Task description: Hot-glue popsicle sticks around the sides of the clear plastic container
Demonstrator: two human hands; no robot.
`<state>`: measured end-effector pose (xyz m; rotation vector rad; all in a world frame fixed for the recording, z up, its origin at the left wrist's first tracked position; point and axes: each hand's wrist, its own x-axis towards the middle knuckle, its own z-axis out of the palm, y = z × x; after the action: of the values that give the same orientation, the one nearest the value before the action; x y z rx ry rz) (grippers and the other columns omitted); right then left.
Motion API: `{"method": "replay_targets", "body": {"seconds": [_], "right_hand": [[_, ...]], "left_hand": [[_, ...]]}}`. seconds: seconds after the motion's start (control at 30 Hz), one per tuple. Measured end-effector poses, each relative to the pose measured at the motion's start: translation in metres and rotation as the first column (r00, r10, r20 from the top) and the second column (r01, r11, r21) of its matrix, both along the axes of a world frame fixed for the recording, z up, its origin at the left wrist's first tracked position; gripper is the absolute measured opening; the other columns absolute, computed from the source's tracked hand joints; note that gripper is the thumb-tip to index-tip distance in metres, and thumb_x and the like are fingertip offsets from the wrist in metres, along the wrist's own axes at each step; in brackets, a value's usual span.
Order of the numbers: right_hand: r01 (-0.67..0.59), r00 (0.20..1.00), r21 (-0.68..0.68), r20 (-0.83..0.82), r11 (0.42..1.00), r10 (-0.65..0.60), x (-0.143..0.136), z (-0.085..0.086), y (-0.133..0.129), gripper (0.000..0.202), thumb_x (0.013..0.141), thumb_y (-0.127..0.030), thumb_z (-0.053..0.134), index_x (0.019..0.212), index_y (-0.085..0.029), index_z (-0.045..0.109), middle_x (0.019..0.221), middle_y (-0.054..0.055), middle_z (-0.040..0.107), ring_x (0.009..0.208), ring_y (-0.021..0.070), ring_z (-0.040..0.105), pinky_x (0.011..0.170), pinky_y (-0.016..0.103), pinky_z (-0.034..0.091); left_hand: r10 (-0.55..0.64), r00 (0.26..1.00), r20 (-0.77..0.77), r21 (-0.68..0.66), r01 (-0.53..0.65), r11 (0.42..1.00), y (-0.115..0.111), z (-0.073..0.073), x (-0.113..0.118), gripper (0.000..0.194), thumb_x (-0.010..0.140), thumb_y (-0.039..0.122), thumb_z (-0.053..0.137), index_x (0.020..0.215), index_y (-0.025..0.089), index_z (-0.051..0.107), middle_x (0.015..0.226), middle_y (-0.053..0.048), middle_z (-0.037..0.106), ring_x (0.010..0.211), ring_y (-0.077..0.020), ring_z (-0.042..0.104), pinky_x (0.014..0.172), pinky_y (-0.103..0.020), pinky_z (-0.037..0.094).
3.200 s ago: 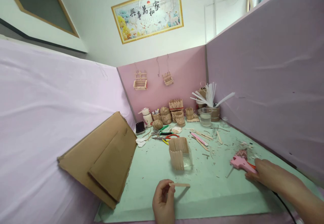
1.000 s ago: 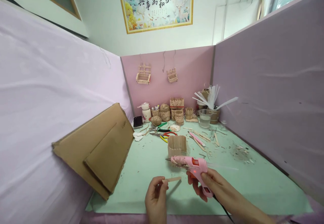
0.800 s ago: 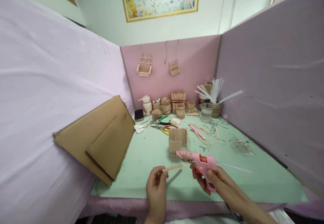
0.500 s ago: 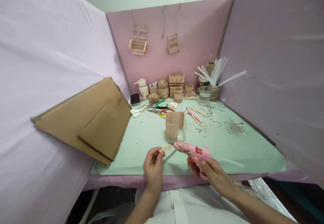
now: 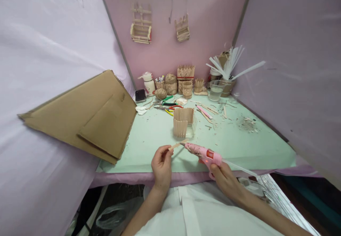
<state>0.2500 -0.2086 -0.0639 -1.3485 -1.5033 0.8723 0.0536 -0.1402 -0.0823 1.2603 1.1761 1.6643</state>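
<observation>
Between the thumb and fingers of my left hand point(image 5: 162, 163) is a wooden craft stick point(image 5: 176, 145), held by one end and pointing right. My right hand point(image 5: 225, 177) grips a pink hot glue gun point(image 5: 204, 153) with a lit red light. Its metal nozzle is at the stick, near the far end; whether it touches I cannot tell. A clear glue stick point(image 5: 241, 168) trails from the gun's back. Just beyond both hands stands a clear square container point(image 5: 190, 131), partly covered with upright craft sticks point(image 5: 180, 127).
Cardboard point(image 5: 106, 122) leans at the left. Pliers point(image 5: 170, 106), a pink cutter point(image 5: 204, 111) and loose sticks lie behind the container. Twine balls point(image 5: 161, 94), stick-covered cups point(image 5: 187, 89), a water cup point(image 5: 215, 92) and white glue sticks point(image 5: 231, 63) line the back. Scraps point(image 5: 248, 123) lie right.
The camera view has tilted down, so the scene sits higher in the picture. The glue gun's nozzle now overlaps the craft stick farther along, and more of the stick shows past it.
</observation>
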Motion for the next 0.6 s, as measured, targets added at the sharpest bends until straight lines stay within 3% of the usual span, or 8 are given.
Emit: {"method": "replay_targets", "body": {"seconds": [0.17,0.3,0.6], "right_hand": [[-0.045,0.999,-0.060,-0.020,0.997,0.044,-0.0041,-0.0007,-0.0007,0.060,0.094,-0.064,0.033,0.101,-0.021,0.074,0.090,0.010,0.069,0.086,0.0263,0.059,0.082,0.040,0.051],[-0.047,0.998,-0.066,-0.035,0.997,0.045,-0.0073,0.0003,0.0003,0.060,0.094,-0.064,0.035,0.099,-0.020,0.075,0.098,0.011,0.070,0.088,0.0264,0.059,0.084,0.040,0.050],[-0.079,0.995,-0.130,-0.074,0.988,0.070,-0.0066,-0.0052,0.0001,0.066,0.094,-0.066,0.031,0.109,-0.017,0.073,0.084,0.009,0.071,0.069,0.0223,0.057,0.067,0.035,0.051]], "left_hand": [[-0.002,0.996,-0.084,0.081,0.009,0.997,0.0001,0.0036,-0.0003,0.014,0.084,0.032,0.069,0.084,0.018,0.072,0.087,-0.005,0.069,0.079,-0.0154,0.065,0.072,-0.025,0.054],[-0.005,0.997,-0.078,0.072,0.011,0.997,-0.0003,0.0038,-0.0003,0.012,0.084,0.031,0.070,0.084,0.019,0.072,0.087,-0.005,0.070,0.080,-0.0151,0.065,0.073,-0.025,0.053],[-0.011,0.998,-0.056,0.029,0.013,1.000,-0.0015,0.0020,0.0000,0.017,0.083,0.035,0.071,0.085,0.018,0.073,0.086,-0.005,0.072,0.080,-0.0157,0.067,0.075,-0.025,0.054]]}}
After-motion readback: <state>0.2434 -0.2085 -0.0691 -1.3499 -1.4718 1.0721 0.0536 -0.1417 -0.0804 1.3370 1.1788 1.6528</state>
